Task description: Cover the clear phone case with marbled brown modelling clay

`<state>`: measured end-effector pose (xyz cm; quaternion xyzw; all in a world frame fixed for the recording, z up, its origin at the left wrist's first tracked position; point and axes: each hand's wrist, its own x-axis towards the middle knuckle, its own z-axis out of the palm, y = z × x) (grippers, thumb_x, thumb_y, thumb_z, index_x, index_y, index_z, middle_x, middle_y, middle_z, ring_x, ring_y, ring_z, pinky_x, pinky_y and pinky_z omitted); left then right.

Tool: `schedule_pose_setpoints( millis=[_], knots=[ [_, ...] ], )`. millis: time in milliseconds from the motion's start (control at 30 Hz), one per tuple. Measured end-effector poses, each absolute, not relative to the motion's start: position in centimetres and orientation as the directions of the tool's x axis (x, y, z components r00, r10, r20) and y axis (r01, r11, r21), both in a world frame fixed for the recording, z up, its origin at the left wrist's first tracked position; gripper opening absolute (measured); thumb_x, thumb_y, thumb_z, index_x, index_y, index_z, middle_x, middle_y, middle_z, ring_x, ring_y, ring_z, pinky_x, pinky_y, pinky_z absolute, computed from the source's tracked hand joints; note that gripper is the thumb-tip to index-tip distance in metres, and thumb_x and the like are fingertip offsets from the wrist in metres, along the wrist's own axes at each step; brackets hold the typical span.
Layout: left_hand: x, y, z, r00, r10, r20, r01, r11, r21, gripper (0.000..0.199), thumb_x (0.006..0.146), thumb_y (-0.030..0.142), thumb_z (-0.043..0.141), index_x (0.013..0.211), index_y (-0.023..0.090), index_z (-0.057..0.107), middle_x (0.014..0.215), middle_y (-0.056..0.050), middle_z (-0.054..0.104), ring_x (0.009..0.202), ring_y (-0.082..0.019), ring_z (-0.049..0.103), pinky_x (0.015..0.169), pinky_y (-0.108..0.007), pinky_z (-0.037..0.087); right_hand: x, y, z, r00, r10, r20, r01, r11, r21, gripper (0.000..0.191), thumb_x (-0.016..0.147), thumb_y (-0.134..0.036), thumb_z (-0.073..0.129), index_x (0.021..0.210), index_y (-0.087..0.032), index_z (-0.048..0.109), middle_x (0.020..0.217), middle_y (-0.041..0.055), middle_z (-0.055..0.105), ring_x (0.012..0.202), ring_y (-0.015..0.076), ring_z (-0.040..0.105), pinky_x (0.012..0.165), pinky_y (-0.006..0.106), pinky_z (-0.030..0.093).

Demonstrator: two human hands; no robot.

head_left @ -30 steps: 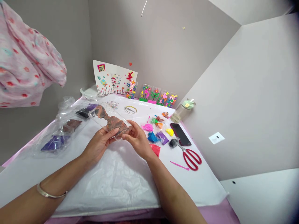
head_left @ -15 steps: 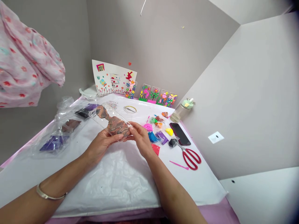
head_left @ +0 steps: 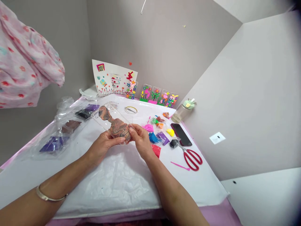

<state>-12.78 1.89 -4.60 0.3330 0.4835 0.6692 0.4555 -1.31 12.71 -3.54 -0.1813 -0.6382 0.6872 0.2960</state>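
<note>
Clear phone case (head_left: 112,121), smeared inside with marbled brown clay, is held above the middle of the table (head_left: 113,182), its far end slanting toward the back left corner. 2 hands pinch its near end: the left hand (head_left: 101,147) closes on it from the left with the thumb lying across the underside, and the right hand (head_left: 140,140) closes on it from the right with fingertips on the edge.

Right of the hands, toward the right edge of the table, lie about 9 small clay lumps (head_left: 157,131) in pink, blue, purple, yellow, red, orange, green and black. Beyond them, near the right edge, rest 1 dark phone (head_left: 181,134), 1 pair of red scissors (head_left: 191,157) and 1 thin pink tool (head_left: 180,166). 1 bottle with a green lid (head_left: 182,112) stands at the back right corner.

Along the back edge stand 1 decorated card (head_left: 113,78) and 5 decorated cases (head_left: 154,94) in a row. By the left edge lie 3 plastic bags of dark clay (head_left: 67,127). 1 ring (head_left: 131,110) lies near the back edge.
</note>
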Motion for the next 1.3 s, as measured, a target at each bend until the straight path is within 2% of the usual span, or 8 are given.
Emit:
schedule_pose_setpoints(
  millis=[133,233,433,733,867,1033,1167,1300],
  knots=[
    [-12.7,1.9,-4.6,-0.38,0.924,-0.047,-0.329,-0.087,0.94,0.028,0.073,0.028,0.074,0.1,0.021,0.073,0.096,-0.004,0.074,0.094,-0.024,0.064,0.084,-0.032,0.046,-1.1,12.8,-3.5,-0.78,0.617,0.104,-0.147,-0.019,-0.989,0.034,0.086,-0.049,0.056,0.095,-0.017,0.064,0.074,0.0013,0.063,0.064,0.014,0.06,0.06,0.027,0.054],
    [-12.7,1.8,-4.9,-0.408,0.911,-0.056,-0.308,-0.08,0.948,0.028,0.07,0.025,0.077,0.097,0.02,0.072,0.09,-0.003,0.074,0.089,-0.023,0.064,0.082,-0.031,0.046,-1.1,12.5,-3.5,-0.789,0.596,0.149,-0.137,0.065,-0.988,0.03,0.081,-0.04,0.066,0.103,-0.02,0.063,0.088,0.0016,0.065,0.075,0.0147,0.061,0.068,0.026,0.052],
    [-12.6,1.9,-5.1,-0.406,0.912,-0.058,-0.266,-0.057,0.962,0.034,0.067,0.026,0.079,0.1,0.02,0.071,0.088,-0.001,0.074,0.085,-0.021,0.063,0.08,-0.03,0.046,-1.5,11.9,-4.0,-0.704,0.682,0.198,-0.083,0.199,-0.977,0.019,0.076,-0.025,0.069,0.092,-0.019,0.062,0.082,0.0008,0.065,0.071,0.0154,0.059,0.063,0.025,0.05],
    [-12.4,2.0,-4.8,-0.414,0.91,-0.036,-0.269,-0.085,0.959,0.04,0.067,0.025,0.08,0.105,0.022,0.071,0.09,-0.001,0.074,0.09,-0.023,0.064,0.084,-0.032,0.046,-1.6,12.5,-4.7,-0.677,0.695,0.24,-0.094,0.243,-0.966,0.02,0.085,-0.036,0.057,0.098,-0.02,0.059,0.071,-0.0005,0.06,0.059,0.0152,0.056,0.055,0.027,0.047],
    [-12.3,2.0,-4.8,-0.415,0.909,-0.035,-0.272,-0.087,0.958,0.037,0.066,0.026,0.081,0.102,0.021,0.072,0.089,-0.001,0.073,0.089,-0.023,0.063,0.081,-0.031,0.045,-1.4,13.0,-4.7,-0.654,0.701,0.284,-0.074,0.315,-0.946,0.023,0.088,-0.038,0.055,0.095,-0.018,0.064,0.081,0.0027,0.063,0.071,0.0159,0.057,0.062,0.026,0.047],
    [-12.6,1.9,-5.0,-0.414,0.909,-0.046,-0.311,-0.093,0.946,0.036,0.074,0.027,0.076,0.108,0.02,0.068,0.104,-0.004,0.072,0.096,-0.022,0.061,0.083,-0.03,0.044,-1.0,13.0,-3.8,-0.754,0.624,0.203,-0.122,0.17,-0.978,0.038,0.092,-0.048,0.046,0.105,-0.018,0.064,0.091,0.0049,0.065,0.082,0.018,0.061,0.072,0.029,0.053],
    [-12.9,1.8,-5.0,-0.411,0.912,-0.022,-0.33,-0.126,0.935,0.035,0.076,0.025,0.074,0.111,0.02,0.068,0.106,-0.005,0.072,0.101,-0.022,0.06,0.087,-0.032,0.044,-1.0,13.0,-3.6,-0.78,0.573,0.254,-0.15,0.222,-0.963,0.04,0.083,-0.037,0.065,0.118,-0.02,0.059,0.099,0.0045,0.066,0.084,0.0175,0.062,0.078,0.03,0.053],
    [-12.9,1.9,-5.0,-0.394,0.919,-0.01,-0.315,-0.124,0.941,0.037,0.076,0.025,0.073,0.112,0.02,0.067,0.109,-0.006,0.072,0.104,-0.024,0.06,0.091,-0.034,0.043,-1.2,13.1,-4.4,-0.741,0.602,0.297,-0.152,0.28,-0.948,0.031,0.085,-0.033,0.061,0.112,-0.018,0.06,0.089,0.004,0.066,0.078,0.0171,0.061,0.072,0.029,0.052]
  ],
)
